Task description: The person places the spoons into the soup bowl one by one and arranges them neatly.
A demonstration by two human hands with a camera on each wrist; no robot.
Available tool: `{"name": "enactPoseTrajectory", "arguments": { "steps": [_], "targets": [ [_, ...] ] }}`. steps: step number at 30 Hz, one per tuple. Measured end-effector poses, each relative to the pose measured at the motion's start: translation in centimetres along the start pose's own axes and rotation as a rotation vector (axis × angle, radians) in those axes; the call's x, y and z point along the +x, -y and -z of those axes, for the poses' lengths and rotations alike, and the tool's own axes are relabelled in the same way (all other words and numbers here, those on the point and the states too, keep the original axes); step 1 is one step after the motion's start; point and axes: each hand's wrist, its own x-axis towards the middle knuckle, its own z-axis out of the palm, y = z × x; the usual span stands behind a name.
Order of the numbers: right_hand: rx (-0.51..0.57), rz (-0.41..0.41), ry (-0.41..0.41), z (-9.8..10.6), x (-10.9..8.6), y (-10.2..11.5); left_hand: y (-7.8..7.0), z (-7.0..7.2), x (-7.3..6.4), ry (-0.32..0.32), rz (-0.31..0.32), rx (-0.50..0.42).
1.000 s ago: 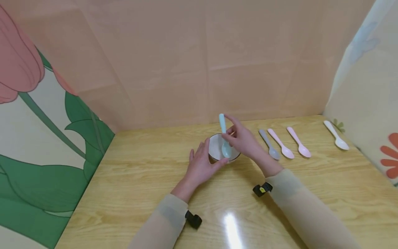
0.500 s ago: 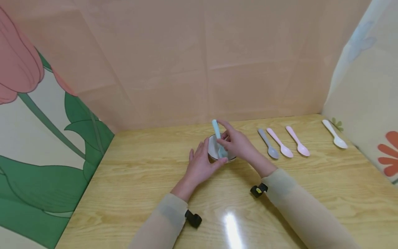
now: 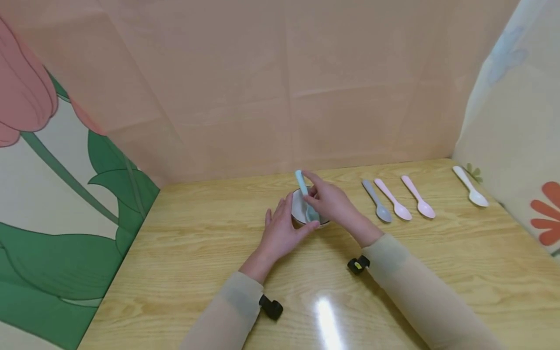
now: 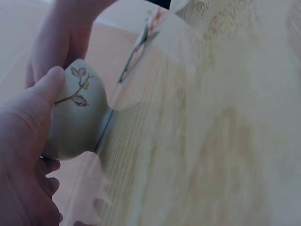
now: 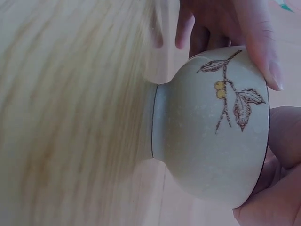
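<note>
A small white bowl (image 3: 298, 206) with a dark rim stands upright on the wooden table. My left hand (image 3: 279, 234) holds its left side, the thumb at the near rim and the fingers around the far side. Between the thumb and fingers of my right hand (image 3: 333, 200) is the handle of a light blue spoon (image 3: 301, 182). The spoon leans, handle up and to the left, with its head down inside the bowl. A leafy branch decorates the bowl's wall (image 5: 211, 122) in the right wrist view. The bowl hides the spoon in both wrist views.
To the right lie a grey spoon (image 3: 376, 200), two pink spoons, the left one (image 3: 393, 200) and the right one (image 3: 418, 197), and farther off a white spoon (image 3: 470, 186). A peach backdrop (image 3: 227, 97) rises behind the table (image 3: 197, 272), with printed panels at both sides.
My right hand has moved left and slightly down with the light blue spoon, whose handle now tilts more to the left. My left hand and the bowl have stayed nearly still.
</note>
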Motion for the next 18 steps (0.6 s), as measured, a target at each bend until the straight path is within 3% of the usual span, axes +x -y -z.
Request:
{"name": "enactPoseTrajectory", "arguments": {
  "steps": [8, 18],
  "targets": [
    [-0.067, -0.01, 0.024, -0.33, 0.1, 0.04, 0.11, -0.1, 0.04, -0.001, 0.006, 0.011],
    [-0.048, -0.028, 0.045, -0.15, 0.19, -0.01, 0.22, -0.28, 0.17, -0.013, -0.007, 0.011]
  ]
}}
